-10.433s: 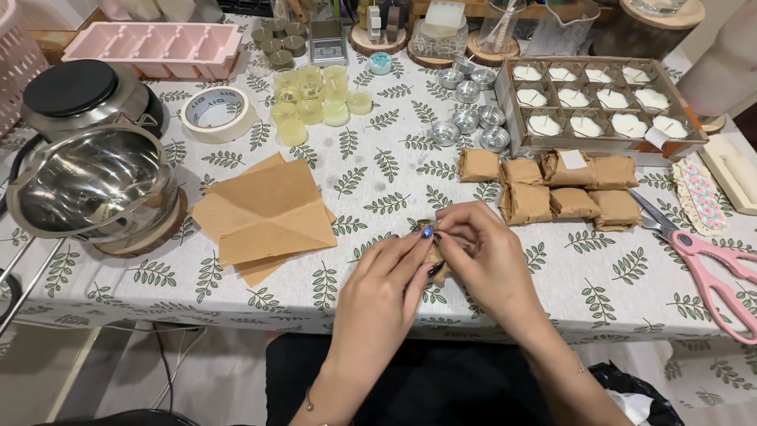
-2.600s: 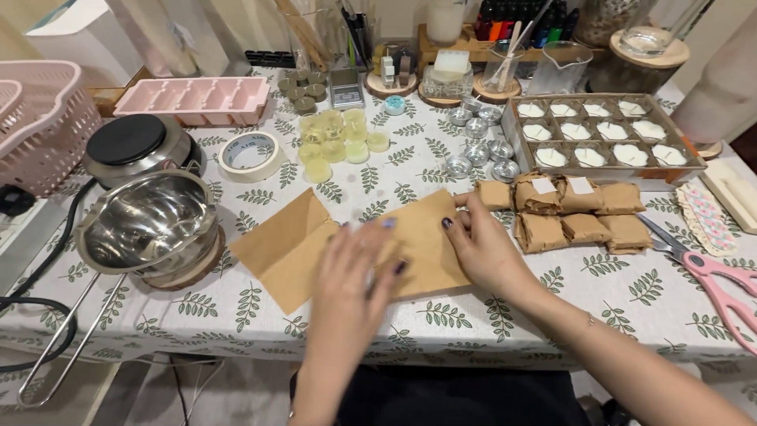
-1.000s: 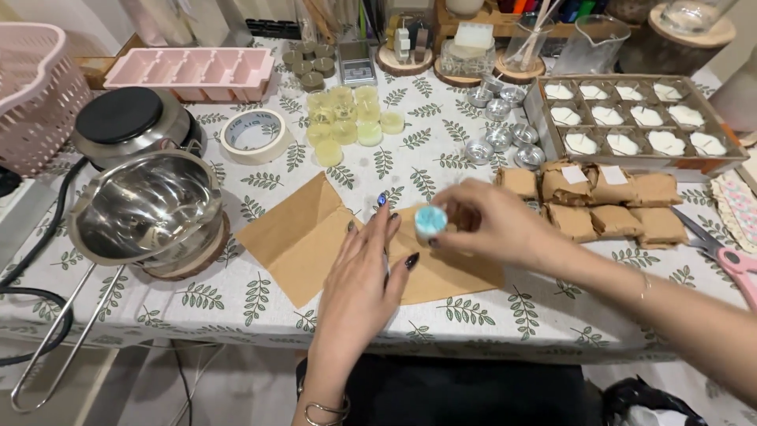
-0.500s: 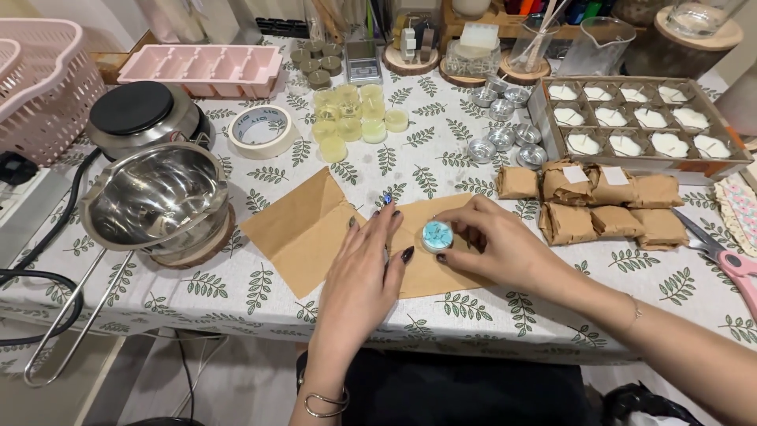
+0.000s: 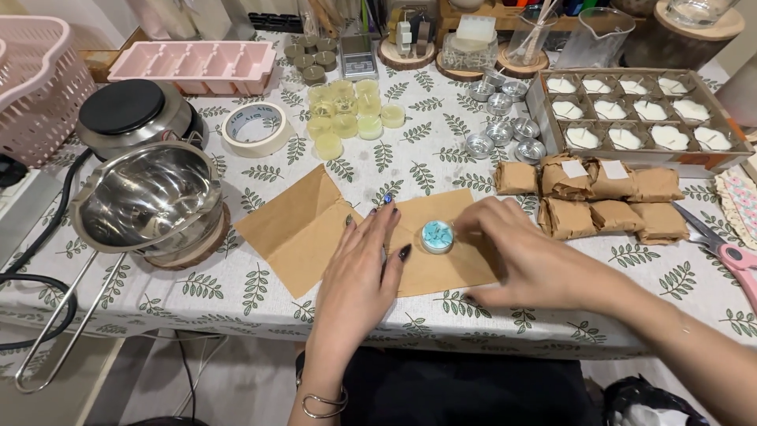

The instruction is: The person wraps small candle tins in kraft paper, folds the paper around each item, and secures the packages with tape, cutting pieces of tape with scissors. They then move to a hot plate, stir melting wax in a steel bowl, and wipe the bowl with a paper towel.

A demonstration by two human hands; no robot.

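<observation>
- A small round blue candle (image 5: 436, 236) sits flat, top face up, on a brown paper sheet (image 5: 449, 264) near the front edge of the surface (image 5: 236, 292); being round, it shows no long axis.
- The sheet's long side runs along that front edge.
- The left hand (image 5: 365, 268) lies spread, fingers flat on the sheet's left part.
- The right hand (image 5: 524, 256) rests open, fingertips touching the candle's right rim.
- More folded brown paper (image 5: 296, 229) lies just left; wrapped brown parcels (image 5: 599, 193) crowd the right.

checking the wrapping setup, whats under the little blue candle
The blue candle sits on a brown paper sheet lying on the leaf-print tablecloth. The left hand and right hand cover parts of the sheet.
</observation>
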